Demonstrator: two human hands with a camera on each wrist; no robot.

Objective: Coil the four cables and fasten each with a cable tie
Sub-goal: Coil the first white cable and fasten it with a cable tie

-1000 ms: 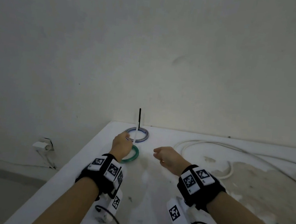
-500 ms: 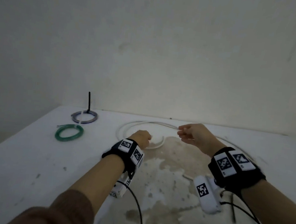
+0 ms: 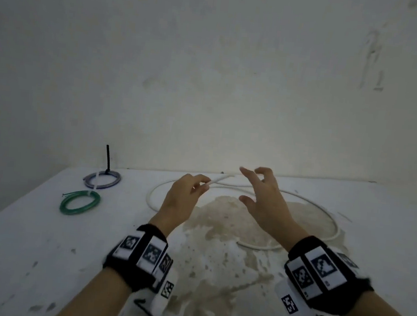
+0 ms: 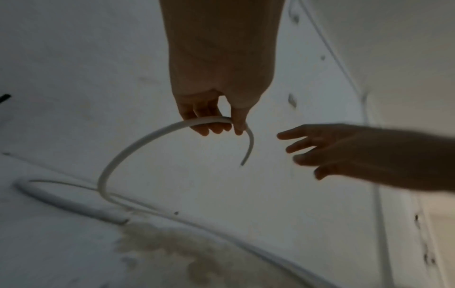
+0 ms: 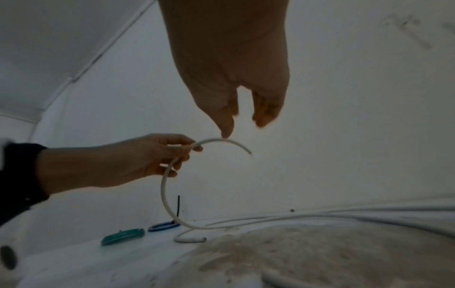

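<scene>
A long white cable (image 3: 334, 224) lies in loose loops on the white table (image 3: 25, 254). My left hand (image 3: 185, 194) pinches it near one end and holds that end lifted; the cable (image 4: 147, 136) arcs down from the fingers (image 4: 216, 126) to the table, its tip free. My right hand (image 3: 260, 191) hovers beside that tip with fingers spread, holding nothing; its fingertips (image 5: 227, 132) hang just above the cable (image 5: 165, 187). A coiled green cable (image 3: 80, 202) and a coiled blue cable (image 3: 102, 180) lie at the left, each tied.
A black cable tie tail (image 3: 107, 157) stands upright from the blue coil near the wall. A brown stain (image 3: 228, 227) covers the table's middle. The wall rises right behind the table; the table's left edge drops off beyond the coils.
My view and both hands moved right, away from the two coils, to the white cable. The left hand has lifted the cable's end; the right hand has let go and spread its fingers.
</scene>
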